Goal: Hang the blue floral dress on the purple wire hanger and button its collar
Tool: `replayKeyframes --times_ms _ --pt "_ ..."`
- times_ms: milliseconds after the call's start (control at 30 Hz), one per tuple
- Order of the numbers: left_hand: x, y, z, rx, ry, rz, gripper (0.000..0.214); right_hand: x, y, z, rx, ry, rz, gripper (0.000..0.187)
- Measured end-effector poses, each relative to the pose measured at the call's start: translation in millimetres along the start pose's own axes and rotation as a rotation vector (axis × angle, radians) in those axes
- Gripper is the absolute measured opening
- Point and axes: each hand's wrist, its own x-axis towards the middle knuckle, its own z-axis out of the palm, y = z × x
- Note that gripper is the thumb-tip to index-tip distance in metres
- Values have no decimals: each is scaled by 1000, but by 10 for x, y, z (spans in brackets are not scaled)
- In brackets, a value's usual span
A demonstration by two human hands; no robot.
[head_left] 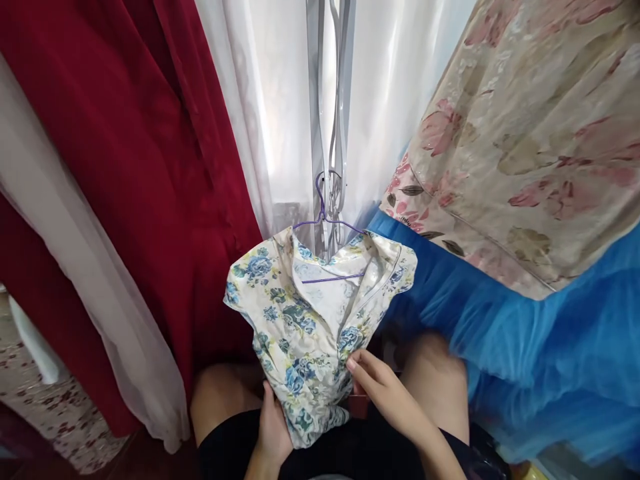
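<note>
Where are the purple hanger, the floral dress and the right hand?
purple hanger (333, 278): head view, lower bar.
floral dress (300, 320): head view, front panel.
right hand (385, 390): head view, back of hand.

a small cream dress with blue and yellow-green flowers sits at the lower centre of the frame, hung on a purple hanger whose hook rises at centre. its short sleeves spread out; its hem is bunched low.

Indoor clothes corner, home or dress shop unclear, red gown, floral brocade and blue tulle hanging crowded, small floral dress on purple hanger, sheer white curtain over barred window
</note>
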Motion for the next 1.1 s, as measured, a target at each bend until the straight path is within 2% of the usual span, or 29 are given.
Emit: replayKeyframes --times_ms 67,167,267,333,433,533,600,633,667,767,800,900,933,1033,1100 --pt "-76 45 -26 60 41 -10 85 190 -49 51 -91 29 -68 44" --pt "-141 115 85 197 56 11 73 402 -71 114 -132 61 -120 48" --pt "-118 99 208 242 22 39 64 435 -38 150 -37 78 -106 47" --pt "-42 35 211 276 62 79 63 378 -7 143 56 108 -88 48" --pt "118 -65 90 314 310 281 57 270 17 87 143 181 -61 47" --pt "208 -81 -34 364 593 611 48 213 15 47 165 235 -39 44" --pt "189 -51 -17 473 692 822 44 210 12 66 193 245 -22 43" --pt "167 -34 31 555 677 886 39 214 10 89 208 242 -16 42" --pt "145 -19 104 647 608 911 33 218 7 120 221 233 -15 41" --pt "144 -4 402 891 258 827 24 212 -14 221 256 184 -22 39" --pt "173 -7 501 933 175 799 21 202 -25 247 272 162 -23 39" --pt "294 -33 725 955 119 826 5 169 -64 268 332 132 -23 40" --pt "326 -44 767 954 109 842 7 168 -82 252 357 148 -20 40" --pt "353 -76 798 982 34 859 14 242 -194 150 445 220 -18 41" --pt "334 -84 759 1016 -7 845 13 377 -361 67 487 250 -67 39"
